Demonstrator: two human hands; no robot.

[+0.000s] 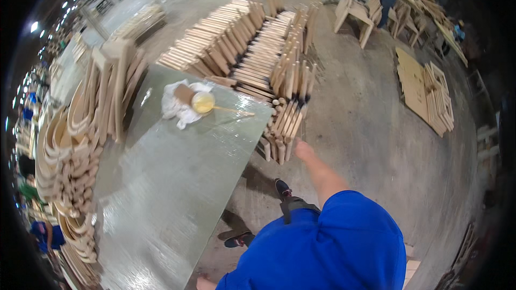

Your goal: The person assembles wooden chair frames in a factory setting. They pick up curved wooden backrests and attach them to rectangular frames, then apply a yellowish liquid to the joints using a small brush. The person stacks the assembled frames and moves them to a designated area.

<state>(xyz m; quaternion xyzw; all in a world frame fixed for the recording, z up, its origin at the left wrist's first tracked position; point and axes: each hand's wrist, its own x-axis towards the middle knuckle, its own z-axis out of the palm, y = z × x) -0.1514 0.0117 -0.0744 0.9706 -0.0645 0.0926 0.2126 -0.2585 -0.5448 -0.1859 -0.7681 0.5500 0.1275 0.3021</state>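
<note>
Me in a bright, creased blue top (338, 241)
My right sleeve (344, 202) is short; my dark shoes (282, 188) show lighter trim

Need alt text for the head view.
A person in a blue shirt stands in a workshop, right hand at the near end of rows of wooden pieces, contact unclear. At left, a grey-green table bears a round yellow-filled container and a crumpled white cloth.
</note>
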